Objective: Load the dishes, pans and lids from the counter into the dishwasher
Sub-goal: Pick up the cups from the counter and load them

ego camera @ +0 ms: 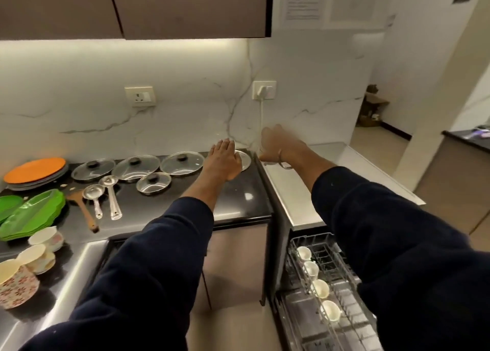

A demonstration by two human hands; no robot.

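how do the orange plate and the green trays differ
The orange plate is round and tops a stack of grey plates at the counter's back left. The green trays are elongated, with divided wells, and sit nearer the camera. Both are stacked on the dark counter, not yet loaded.

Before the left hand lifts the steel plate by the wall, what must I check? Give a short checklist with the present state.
1. Left hand lies flat on the steel plate: ok.
2. Plate gripped: not ok, fingers straight.
3. Right hand free: cannot tell, blurred near the white cable.
4. Dishwasher rack pulled out: ok.
5. Rack space beside the white cups: ok.
6. Glass lid apart from the plate: cannot tell.
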